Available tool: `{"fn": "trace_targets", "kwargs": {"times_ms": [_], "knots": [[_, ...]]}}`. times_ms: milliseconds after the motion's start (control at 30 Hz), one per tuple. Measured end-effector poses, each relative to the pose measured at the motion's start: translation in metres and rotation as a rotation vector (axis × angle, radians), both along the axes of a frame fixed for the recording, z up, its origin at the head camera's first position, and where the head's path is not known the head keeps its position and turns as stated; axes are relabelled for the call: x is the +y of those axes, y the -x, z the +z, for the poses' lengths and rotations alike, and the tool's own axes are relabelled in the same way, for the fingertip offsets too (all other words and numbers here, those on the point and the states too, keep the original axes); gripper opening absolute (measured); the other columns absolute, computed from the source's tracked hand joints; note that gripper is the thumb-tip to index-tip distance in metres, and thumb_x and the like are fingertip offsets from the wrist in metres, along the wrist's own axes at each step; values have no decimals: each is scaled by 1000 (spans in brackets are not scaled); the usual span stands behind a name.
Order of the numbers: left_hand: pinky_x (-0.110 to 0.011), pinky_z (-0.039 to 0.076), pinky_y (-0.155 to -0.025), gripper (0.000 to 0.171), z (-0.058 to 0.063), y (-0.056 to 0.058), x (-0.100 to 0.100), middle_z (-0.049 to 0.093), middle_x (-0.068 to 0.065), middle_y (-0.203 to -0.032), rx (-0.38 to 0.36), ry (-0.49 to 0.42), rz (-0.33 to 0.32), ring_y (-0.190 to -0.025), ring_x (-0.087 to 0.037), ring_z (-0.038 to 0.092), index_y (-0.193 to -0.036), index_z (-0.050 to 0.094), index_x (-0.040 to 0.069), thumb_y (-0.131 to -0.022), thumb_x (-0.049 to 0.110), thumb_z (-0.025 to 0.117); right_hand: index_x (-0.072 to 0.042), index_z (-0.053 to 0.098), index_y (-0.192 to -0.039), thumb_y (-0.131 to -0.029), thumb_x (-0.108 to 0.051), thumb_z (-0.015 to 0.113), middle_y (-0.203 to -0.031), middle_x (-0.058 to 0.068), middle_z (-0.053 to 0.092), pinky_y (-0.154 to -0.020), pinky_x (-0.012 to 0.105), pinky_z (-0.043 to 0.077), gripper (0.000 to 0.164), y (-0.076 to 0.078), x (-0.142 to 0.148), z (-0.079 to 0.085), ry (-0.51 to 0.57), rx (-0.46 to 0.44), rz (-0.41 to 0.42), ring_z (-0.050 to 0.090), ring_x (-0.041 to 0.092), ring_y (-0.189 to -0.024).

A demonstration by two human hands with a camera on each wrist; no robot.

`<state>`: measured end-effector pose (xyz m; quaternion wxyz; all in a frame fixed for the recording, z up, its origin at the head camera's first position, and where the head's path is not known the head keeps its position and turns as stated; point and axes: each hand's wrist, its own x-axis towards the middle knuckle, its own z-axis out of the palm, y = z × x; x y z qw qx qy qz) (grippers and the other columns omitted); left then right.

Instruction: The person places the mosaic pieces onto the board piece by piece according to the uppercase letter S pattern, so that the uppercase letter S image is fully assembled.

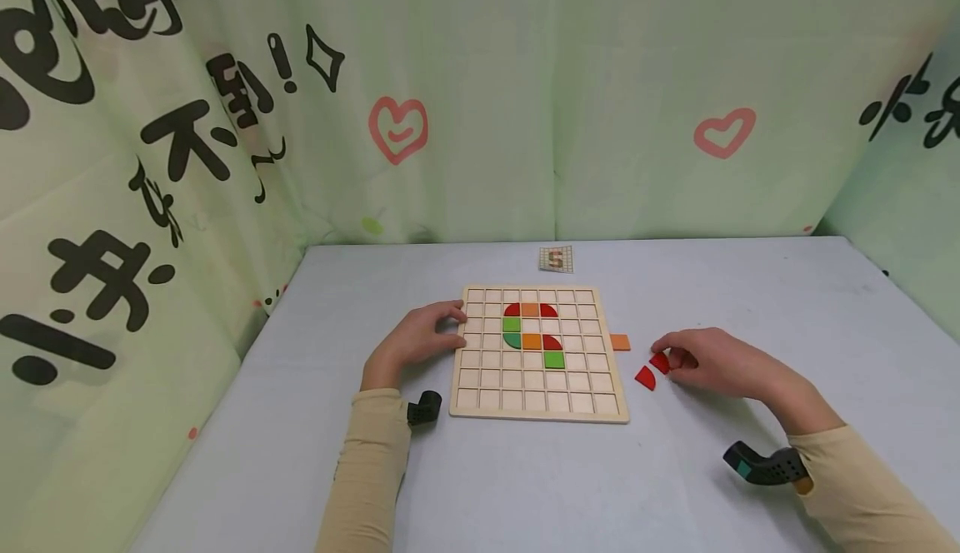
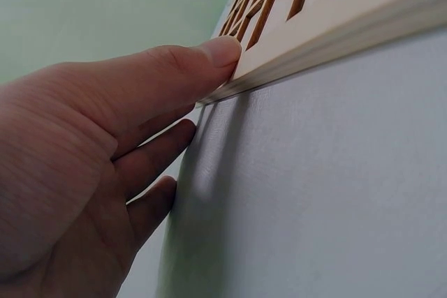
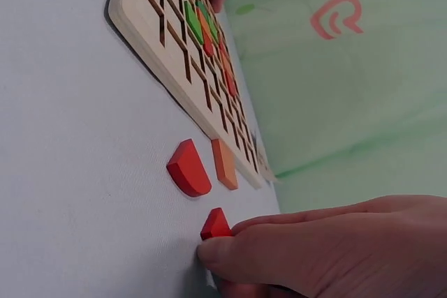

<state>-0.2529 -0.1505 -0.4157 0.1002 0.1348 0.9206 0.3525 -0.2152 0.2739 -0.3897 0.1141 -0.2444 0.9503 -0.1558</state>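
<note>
A wooden grid board (image 1: 480, 403) lies on the table with red, orange and green pieces in its middle cells. At its left edge is my left hand (image 1: 414, 338), thumb (image 2: 222, 50) on the rim and the other fingers loosely extended. To the right of the board, my right hand (image 1: 716, 361) pinches a red quarter-circle piece (image 3: 216, 222) low over the table between thumb and fingers. Beside it lies another red quarter-circle piece (image 1: 645, 378). An orange square piece (image 1: 620, 342) rests by the board's right edge.
A small card (image 1: 556, 259) printed with a grid pattern lies behind the board. The white table (image 1: 525, 486) is bordered at the back and sides by a pale green curtain (image 1: 555, 103). Dark wrist devices (image 1: 765, 463) sit on both forearms.
</note>
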Motion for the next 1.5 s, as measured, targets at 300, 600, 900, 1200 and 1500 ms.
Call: {"fn": "trace_targets", "kwargs": {"times_ms": [300, 600, 900, 1200, 1500], "knots": [[-43, 30, -123, 31, -2, 1, 2, 46, -4, -156, -2, 4, 3, -149, -27, 36, -118, 66, 9, -90, 19, 74, -7, 71, -104, -84, -14, 78, -90, -3, 59, -64, 22, 48, 23, 0, -1, 0, 17, 49, -15, 51, 11, -79], [-43, 30, -123, 31, -2, 1, 1, 47, -5, -156, 2, -2, -5, -149, -27, 36, -119, 66, 9, -90, 19, 74, -7, 70, -100, -84, -15, 78, -89, -2, 58, -62, 22, 45, 20, -1, -5, -2, 11, 78, -45, 50, 12, -78], [-43, 30, -123, 32, 0, 0, 3, 46, -5, -156, 0, 9, 4, -149, -28, 36, -119, 66, 8, -90, 18, 74, -7, 68, -98, -83, -12, 78, -88, -2, 58, -65, 25, 49, 19, -3, -5, -3, 25, 109, -43, 51, 13, -80], [-42, 30, -123, 31, 0, -1, 3, 46, -4, -156, -7, 17, 14, -149, -26, 36, -119, 66, 8, -90, 18, 75, -7, 70, -100, -82, -13, 78, -90, 0, 59, -67, 28, 50, 20, -2, -7, -3, 6, 119, -53, 52, 14, -81], [-43, 31, -123, 31, -1, 1, 2, 46, -5, -156, -4, 10, 9, -149, -27, 36, -119, 66, 8, -90, 18, 74, -8, 70, -99, -84, -11, 76, -94, 1, 61, -73, 33, 56, 17, -2, -21, 7, 31, 147, -42, 59, 17, -86]]}}
